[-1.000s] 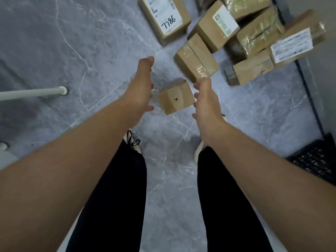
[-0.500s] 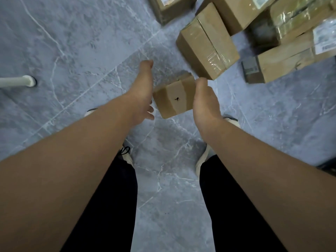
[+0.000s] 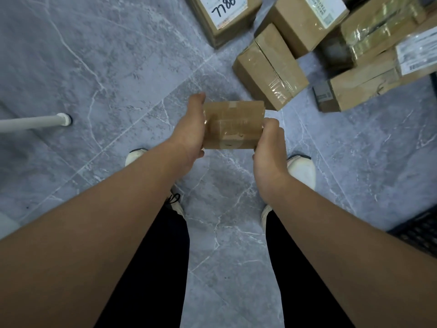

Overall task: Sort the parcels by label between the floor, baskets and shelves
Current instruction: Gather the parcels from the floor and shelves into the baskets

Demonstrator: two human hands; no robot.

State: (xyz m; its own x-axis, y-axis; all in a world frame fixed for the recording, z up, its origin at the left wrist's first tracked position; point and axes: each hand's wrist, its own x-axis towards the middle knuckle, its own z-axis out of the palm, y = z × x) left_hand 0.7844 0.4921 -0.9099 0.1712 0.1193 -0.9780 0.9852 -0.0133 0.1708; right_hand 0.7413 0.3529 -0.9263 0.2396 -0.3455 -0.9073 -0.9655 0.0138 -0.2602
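Both hands are on it: a small parcel, plain brown cardboard banded with clear tape, is held up off the floor between the two palms, right in the middle of the head view. The left hand clamps the parcel's left end, thumb lying up along the edge and fingertips curling in underneath. The right hand grasps the right end from lower down, thumb hooked over the near corner; its other fingers are hidden behind the cardboard. The face turned to the camera shows only tape, no printed label. Below, grey marble-look tiles, two white shoes planted either side and black trousers filling the bottom of the view. Up ahead, the heap. At the top sits a labelled parcel with 7786 in handwritten marker. Just to its right is a box with a printed label, and in front of that, nearest the held one, a taped box lies tilted on the tiles. Further right, a parcel wrapped in shiny film rests on top of a long flat parcel that carries a white label at its far end. At the right edge there is a corner of a dark basket, well apart from the hands. Out on the left, a white pole ends on the tiles.
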